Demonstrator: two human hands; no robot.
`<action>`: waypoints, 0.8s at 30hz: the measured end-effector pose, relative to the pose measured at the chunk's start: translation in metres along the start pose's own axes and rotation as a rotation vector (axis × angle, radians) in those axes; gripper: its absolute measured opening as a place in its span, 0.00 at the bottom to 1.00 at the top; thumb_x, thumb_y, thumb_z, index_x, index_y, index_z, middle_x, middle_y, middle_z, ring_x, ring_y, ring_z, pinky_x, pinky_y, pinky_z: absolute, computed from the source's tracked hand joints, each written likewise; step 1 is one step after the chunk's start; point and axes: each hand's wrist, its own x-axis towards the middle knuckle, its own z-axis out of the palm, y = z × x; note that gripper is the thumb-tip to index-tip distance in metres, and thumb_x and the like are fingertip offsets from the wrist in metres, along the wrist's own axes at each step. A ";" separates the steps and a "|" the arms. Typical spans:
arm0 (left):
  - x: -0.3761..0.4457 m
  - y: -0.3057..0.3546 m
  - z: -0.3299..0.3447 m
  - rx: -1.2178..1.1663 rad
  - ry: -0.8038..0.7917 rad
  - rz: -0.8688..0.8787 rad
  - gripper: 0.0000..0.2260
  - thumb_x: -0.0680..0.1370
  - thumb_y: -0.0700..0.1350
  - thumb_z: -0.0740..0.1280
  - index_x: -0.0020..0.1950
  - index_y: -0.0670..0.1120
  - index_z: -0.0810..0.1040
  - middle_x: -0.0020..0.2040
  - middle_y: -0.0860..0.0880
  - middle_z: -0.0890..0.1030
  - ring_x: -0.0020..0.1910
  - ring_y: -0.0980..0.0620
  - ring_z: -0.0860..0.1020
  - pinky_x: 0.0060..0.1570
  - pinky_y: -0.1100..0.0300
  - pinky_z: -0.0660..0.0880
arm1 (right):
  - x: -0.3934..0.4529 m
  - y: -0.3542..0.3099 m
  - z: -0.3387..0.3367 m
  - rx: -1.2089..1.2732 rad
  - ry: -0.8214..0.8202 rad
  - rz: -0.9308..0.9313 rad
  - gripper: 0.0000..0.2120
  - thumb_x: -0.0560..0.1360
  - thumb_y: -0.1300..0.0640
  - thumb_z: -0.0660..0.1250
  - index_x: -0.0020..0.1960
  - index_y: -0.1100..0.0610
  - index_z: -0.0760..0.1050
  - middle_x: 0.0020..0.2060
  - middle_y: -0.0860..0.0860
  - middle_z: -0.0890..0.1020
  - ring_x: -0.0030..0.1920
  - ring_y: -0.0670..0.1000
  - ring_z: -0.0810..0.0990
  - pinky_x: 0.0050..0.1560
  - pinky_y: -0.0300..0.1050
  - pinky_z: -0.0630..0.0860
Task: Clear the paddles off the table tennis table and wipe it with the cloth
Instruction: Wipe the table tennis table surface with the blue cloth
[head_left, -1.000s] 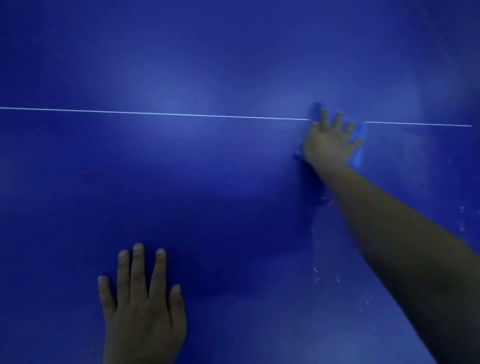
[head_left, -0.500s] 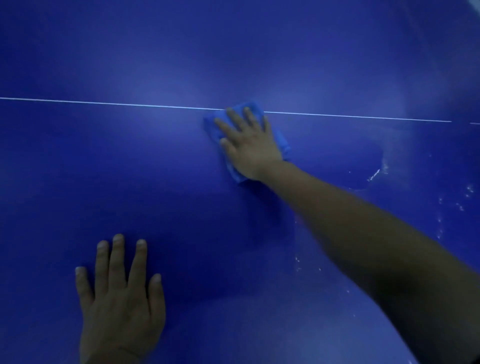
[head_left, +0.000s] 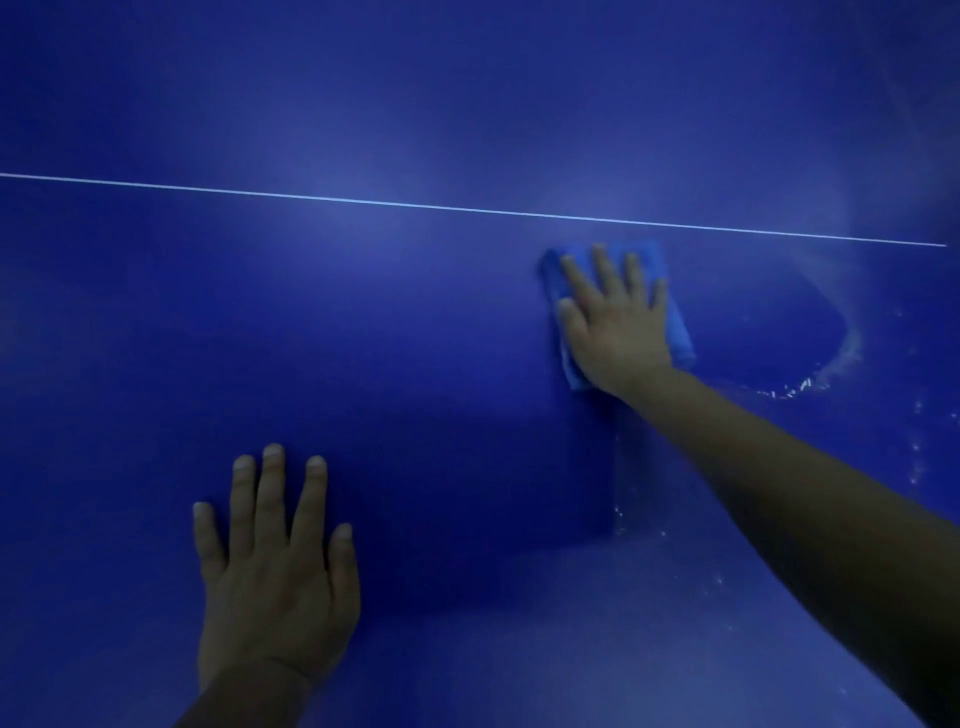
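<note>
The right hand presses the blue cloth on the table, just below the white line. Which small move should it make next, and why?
Probably slide the cloth to the right under the flat right hand, toward the pale curved smear and the specks near it. That patch of the table looks unwiped. The left hand lies flat on the table as a brace.

One dark blue table tennis table (head_left: 363, 338), filling the view. One thin white line (head_left: 467, 209) across it. One folded light blue cloth (head_left: 675, 322). Two bare hands: left hand (head_left: 275, 582) and right hand (head_left: 618, 332). One curved streak of pale wet residue (head_left: 831, 364). Paddles in view: zero.
</note>
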 end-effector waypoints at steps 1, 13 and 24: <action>0.000 0.000 0.001 0.008 0.006 0.001 0.29 0.81 0.57 0.48 0.80 0.46 0.59 0.81 0.43 0.55 0.81 0.43 0.48 0.77 0.41 0.40 | 0.004 -0.001 -0.003 -0.016 -0.039 -0.170 0.28 0.81 0.41 0.47 0.80 0.44 0.58 0.80 0.51 0.60 0.79 0.61 0.55 0.74 0.68 0.50; -0.001 -0.001 0.003 0.019 0.014 0.002 0.29 0.81 0.57 0.48 0.80 0.46 0.58 0.81 0.43 0.54 0.81 0.45 0.45 0.77 0.42 0.38 | -0.114 0.069 -0.018 -0.127 -0.114 -0.639 0.26 0.82 0.43 0.52 0.79 0.45 0.60 0.79 0.56 0.60 0.78 0.68 0.57 0.72 0.74 0.54; -0.001 -0.002 0.003 0.018 0.014 -0.010 0.30 0.80 0.58 0.47 0.81 0.47 0.58 0.82 0.44 0.52 0.81 0.45 0.45 0.77 0.42 0.38 | 0.010 0.064 -0.032 0.028 -0.041 0.079 0.26 0.84 0.43 0.49 0.81 0.43 0.54 0.81 0.49 0.54 0.80 0.59 0.50 0.76 0.67 0.47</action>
